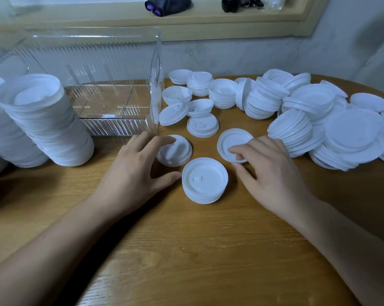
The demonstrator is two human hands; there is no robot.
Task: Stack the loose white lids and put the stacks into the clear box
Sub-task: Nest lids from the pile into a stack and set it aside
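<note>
White plastic upturned lid [232, 140]: pinched at its near rim by right hand [268, 171]. Domed white lid [176, 154]: touched by the relaxed, spread fingertips of left hand [136, 171]. Short white lid stack [205, 181]: between both hands on wooden tabletop [186, 250]. Ribbed clear plastic box [113, 127]: behind left hand, only dividers visible inside. Tall leaning lid stacks [47, 124]: far left. Loose lid heap [314, 120]: right.
</note>
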